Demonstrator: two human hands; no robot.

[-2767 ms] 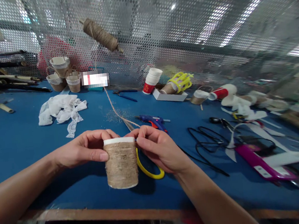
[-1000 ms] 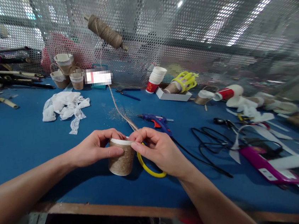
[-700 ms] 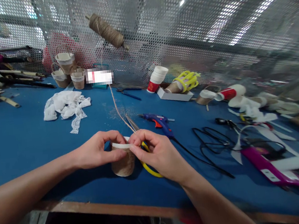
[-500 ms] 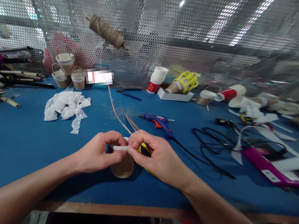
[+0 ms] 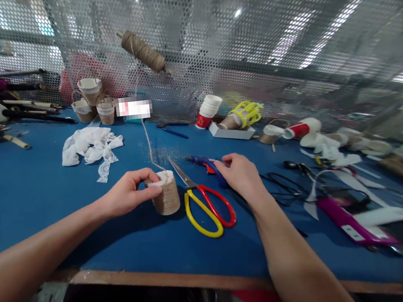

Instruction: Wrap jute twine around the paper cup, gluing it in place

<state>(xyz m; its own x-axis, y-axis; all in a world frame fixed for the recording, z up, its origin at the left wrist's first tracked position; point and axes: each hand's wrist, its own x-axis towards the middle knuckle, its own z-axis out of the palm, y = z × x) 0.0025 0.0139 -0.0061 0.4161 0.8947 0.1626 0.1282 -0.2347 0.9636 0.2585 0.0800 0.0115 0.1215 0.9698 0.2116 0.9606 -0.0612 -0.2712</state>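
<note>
My left hand [image 5: 134,191] pinches the rim of a paper cup [image 5: 166,195] wrapped in brown twine, thumb outside and fingers partly hidden by the cup. A strand of twine [image 5: 149,144] runs from the cup's white top edge up toward a spool [image 5: 143,51]. My right hand [image 5: 242,178] is closed around the handle of a blue glue gun [image 5: 202,160] with a red trigger; the nozzle points left. Between the two hands lie scissors [image 5: 203,211], with one yellow and one red handle loop, blades slightly apart and aimed away from me.
White lace [image 5: 91,146] lies at left, with small twine baskets [image 5: 90,90] behind it. Pliers [image 5: 174,131], stacked paper cups [image 5: 209,111] and a white tray [image 5: 232,134] are near the mesh panel. A purple power strip [image 5: 353,224] and black cables [image 5: 280,186] occupy the right.
My right hand has let go of the twine at the cup and moved right to the glue gun. The left hand has kept the cup, and the scissors are now uncovered.
</note>
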